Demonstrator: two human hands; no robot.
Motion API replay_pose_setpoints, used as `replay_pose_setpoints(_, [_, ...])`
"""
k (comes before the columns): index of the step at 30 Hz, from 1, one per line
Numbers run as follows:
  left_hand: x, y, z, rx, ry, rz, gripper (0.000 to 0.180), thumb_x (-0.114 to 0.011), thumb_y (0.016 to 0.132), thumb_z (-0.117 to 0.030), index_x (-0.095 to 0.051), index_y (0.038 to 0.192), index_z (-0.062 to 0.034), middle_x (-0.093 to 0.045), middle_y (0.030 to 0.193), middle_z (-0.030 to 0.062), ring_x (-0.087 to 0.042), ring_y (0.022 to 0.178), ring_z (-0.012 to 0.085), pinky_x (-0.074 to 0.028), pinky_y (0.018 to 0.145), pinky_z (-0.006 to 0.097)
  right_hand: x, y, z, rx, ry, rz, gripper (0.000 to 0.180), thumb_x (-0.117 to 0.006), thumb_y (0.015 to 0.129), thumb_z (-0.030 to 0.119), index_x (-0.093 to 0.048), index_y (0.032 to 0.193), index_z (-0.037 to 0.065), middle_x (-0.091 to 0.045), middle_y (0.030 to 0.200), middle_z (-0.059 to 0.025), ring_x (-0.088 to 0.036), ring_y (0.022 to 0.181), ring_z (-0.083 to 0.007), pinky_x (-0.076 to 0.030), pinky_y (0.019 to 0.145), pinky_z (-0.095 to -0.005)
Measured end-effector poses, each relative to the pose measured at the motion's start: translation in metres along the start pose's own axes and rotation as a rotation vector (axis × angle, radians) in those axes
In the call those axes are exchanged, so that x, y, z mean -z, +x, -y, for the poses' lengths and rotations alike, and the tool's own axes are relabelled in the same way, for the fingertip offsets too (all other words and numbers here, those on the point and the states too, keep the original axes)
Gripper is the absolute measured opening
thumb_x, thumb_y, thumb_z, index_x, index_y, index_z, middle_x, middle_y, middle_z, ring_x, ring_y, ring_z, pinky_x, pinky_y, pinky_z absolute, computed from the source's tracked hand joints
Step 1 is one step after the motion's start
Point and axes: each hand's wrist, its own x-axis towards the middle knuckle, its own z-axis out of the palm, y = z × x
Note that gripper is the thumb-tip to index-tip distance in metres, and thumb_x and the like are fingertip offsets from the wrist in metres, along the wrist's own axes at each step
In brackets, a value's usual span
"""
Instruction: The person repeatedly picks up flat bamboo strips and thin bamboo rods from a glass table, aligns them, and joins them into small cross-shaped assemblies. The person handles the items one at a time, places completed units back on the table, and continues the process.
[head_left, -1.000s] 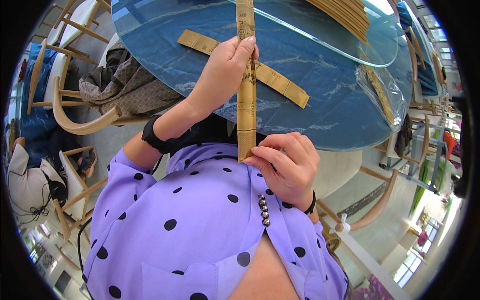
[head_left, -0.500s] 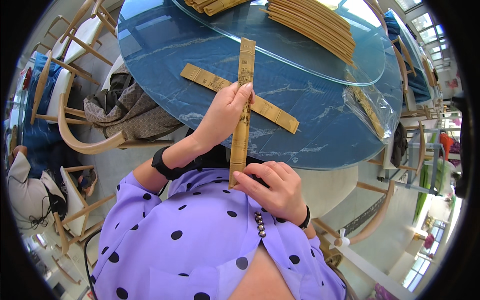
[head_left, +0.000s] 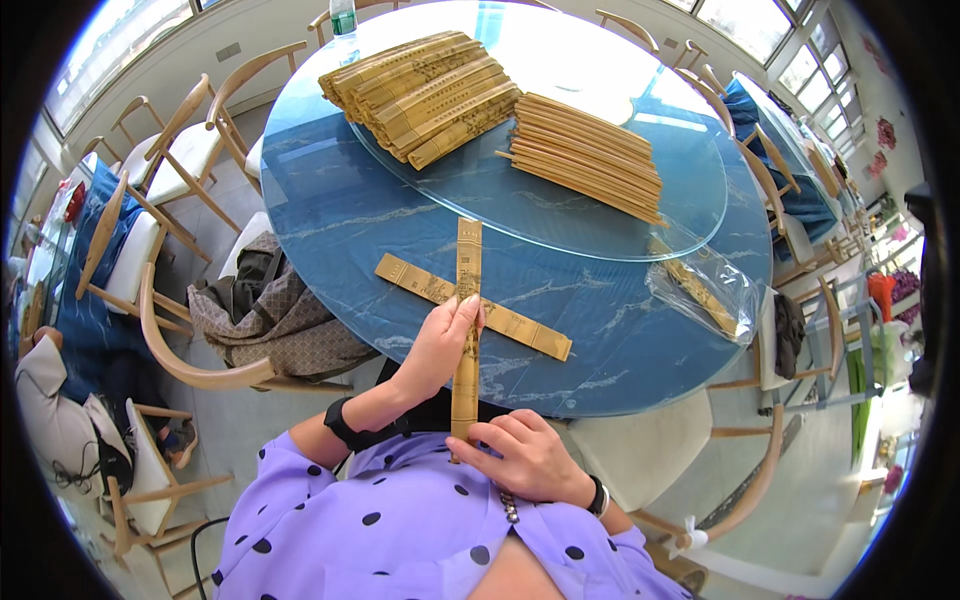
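The held wrapper (head_left: 466,390) looks like smooth, faintly satiny paper, as does the lying wrapper (head_left: 525,328). The desk (head_left: 335,250) has a glossy, marbled surface; the turntable (head_left: 600,238), clear glass. The bag (head_left: 738,292) is crinkled, shiny plastic, the chair (head_left: 205,377) smooth wood, the shirt (head_left: 400,550) matt cloth.
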Motion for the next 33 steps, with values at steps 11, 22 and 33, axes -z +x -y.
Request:
replay_pose_setpoints(11, [-0.01, -0.037, -0.037, 0.043, 0.154, 0.241, 0.023, -0.045, 0.11, -0.022, -0.054, 0.103, -0.0018, -0.058, 0.087, 0.0045, -0.054, 0.078, 0.0125, -0.048, 0.073, 0.031, 0.003, 0.014, -0.017, -0.12, -0.178, -0.172, 0.031, -0.072, 0.08, 0.012, -0.076, 0.111, 0.014, -0.062, 0.095, -0.0001, -0.062, 0.079, -0.0162, -0.05, 0.071, -0.0318])
replay_pose_setpoints(22, [0.112, 0.146, -0.129, -0.752, 1.617, -0.563, 0.052, -0.055, 0.094, -0.004, -0.051, 0.145, -0.0001, -0.055, 0.107, 0.0158, -0.057, 0.106, 0.0324, -0.052, 0.091, 0.039, 0.017, -0.012, -0.038, -0.295, -0.049, -0.328, 0.022, -0.083, 0.08, 0.01, -0.075, 0.1, 0.007, -0.066, 0.085, -0.0031, -0.063, 0.069, -0.0189, -0.048, 0.059, -0.0316])
replay_pose_setpoints(33, [0.169, 0.262, -0.096, -0.75, 1.791, -0.512, 0.055, -0.05, 0.093, -0.005, -0.056, 0.147, -0.0153, -0.048, 0.123, 0.018, -0.046, 0.12, 0.0359, -0.043, 0.104, 0.045, 0.091, -0.018, -0.077, -0.299, -0.25, -0.138, 0.012, -0.079, 0.083, 0.01, -0.072, 0.091, 0.006, -0.066, 0.084, -0.0047, -0.065, 0.071, -0.0214, -0.051, 0.061, -0.0334])
